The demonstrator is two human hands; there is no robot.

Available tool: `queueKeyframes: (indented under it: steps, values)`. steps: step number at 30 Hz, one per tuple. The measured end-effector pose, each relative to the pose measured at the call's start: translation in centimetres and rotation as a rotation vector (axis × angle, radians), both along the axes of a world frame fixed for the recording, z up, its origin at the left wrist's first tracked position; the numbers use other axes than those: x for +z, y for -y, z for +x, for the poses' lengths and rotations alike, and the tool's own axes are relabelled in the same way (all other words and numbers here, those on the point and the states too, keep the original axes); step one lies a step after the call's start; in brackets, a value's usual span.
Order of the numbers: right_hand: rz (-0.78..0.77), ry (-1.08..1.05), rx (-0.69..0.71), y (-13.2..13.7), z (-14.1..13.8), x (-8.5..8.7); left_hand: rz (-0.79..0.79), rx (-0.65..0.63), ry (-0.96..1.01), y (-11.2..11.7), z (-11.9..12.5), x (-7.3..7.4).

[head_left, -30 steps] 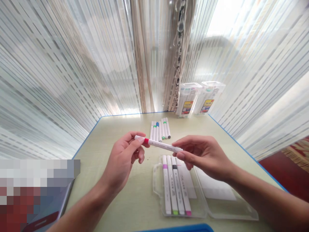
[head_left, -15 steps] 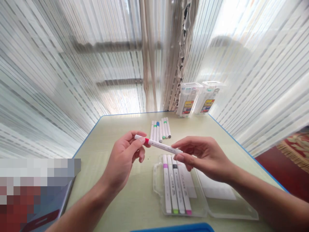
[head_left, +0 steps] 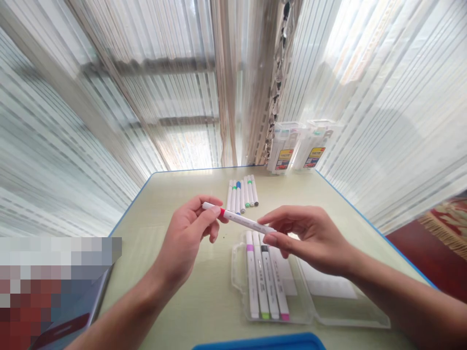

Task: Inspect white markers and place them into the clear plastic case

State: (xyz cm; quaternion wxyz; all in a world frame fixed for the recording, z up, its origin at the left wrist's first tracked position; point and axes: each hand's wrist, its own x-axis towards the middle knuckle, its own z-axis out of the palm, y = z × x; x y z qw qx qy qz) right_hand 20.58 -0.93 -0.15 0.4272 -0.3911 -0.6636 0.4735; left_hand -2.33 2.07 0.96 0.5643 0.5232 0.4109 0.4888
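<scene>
A white marker [head_left: 241,219] with a red band is held in the air between my two hands, tilted down to the right. My left hand [head_left: 193,226] pinches its banded end between thumb and fingers. The other end is in the thumb and fingertips of my right hand [head_left: 302,233]. Below it lies an open clear plastic case [head_left: 302,311] with several white markers [head_left: 270,287] side by side in its left half; their bands and ends are purple, green, black and pink. My right hand hides part of the case.
Farther back on the pale green table [head_left: 175,189] lies a row of several markers [head_left: 249,192]. Two clear cases with labels [head_left: 284,150] stand at the back right by the string curtain [head_left: 182,97]. A blue edge [head_left: 259,342] shows at the front.
Both hands keep the marker in almost the same position. The view has shifted very slightly, and the curtain strings hang differently on the left.
</scene>
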Motion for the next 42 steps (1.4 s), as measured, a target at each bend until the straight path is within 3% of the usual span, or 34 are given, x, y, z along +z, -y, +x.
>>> queueKeyframes:
  steps: [25, 42]
  values:
    - [0.136, 0.138, 0.008, 0.46, -0.24, 0.71, 0.026, -0.031, -0.033, 0.11, -0.21, -0.53]
    - [0.132, 0.146, 0.026, 0.67, -0.18, 0.83, 0.04, -0.051, -0.068, 0.17, -0.22, -0.52]
